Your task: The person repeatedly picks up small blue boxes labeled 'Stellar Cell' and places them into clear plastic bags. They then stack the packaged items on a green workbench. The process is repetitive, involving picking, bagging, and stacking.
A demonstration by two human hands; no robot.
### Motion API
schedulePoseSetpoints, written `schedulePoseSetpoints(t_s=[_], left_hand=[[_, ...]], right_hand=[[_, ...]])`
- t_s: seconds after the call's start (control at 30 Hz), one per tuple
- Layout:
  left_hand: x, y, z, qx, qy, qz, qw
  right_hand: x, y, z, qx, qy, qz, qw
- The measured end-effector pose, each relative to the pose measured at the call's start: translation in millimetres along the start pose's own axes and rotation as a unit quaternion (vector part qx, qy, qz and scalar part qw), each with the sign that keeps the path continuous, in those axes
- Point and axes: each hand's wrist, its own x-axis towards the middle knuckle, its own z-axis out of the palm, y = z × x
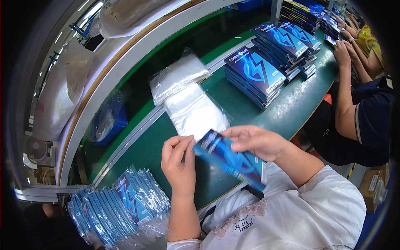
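The right hand (255, 142) holds a thin blue box (234, 159) just below the middle of the frame, with its thumb pressed on top. The left hand (179, 160) is by the box's left end, its fingers bent and the tips close together; I cannot tell if they pinch anything. At the lower left, a row of blue boxes in clear wrap (121, 204) leans together. Past the hands, clear bags (195, 110) lie on the green table (243, 116). Farther, at the upper right, are piles of boxes (255, 74) and another person's arms (345, 89).
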Motion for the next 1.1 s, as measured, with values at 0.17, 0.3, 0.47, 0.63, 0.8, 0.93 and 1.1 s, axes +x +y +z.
schedulePoseSetpoints(t_s=[0.17,0.3,0.47,0.63,0.8,0.93,1.1], left_hand=[[-2,-5,1,-0.071,0.002,-0.048,0.996],[-4,-9,-3,-0.161,-0.005,-0.153,0.975],[-5,-6,-3,-0.298,0.028,-0.287,0.910],[-9,5,-1,-0.138,0.019,-0.181,0.974],[-19,10,-10,0.073,0.006,0.023,0.997],[-33,14,-5,-0.087,0.024,-0.081,0.993],[-33,25,7,-0.519,0.054,-0.306,0.797]], right_hand=[[12,9,4,-0.022,-0.006,0.037,0.999],[21,4,7,-0.023,0.014,0.002,1.000],[6,-1,-1,-0.075,0.051,-0.008,0.996],[10,13,7,-0.159,0.174,-0.098,0.967],[15,25,15,-0.220,0.218,-0.166,0.936],[15,29,24,-0.154,0.228,-0.220,0.936],[10,33,37,-0.334,0.210,-0.146,0.907]])
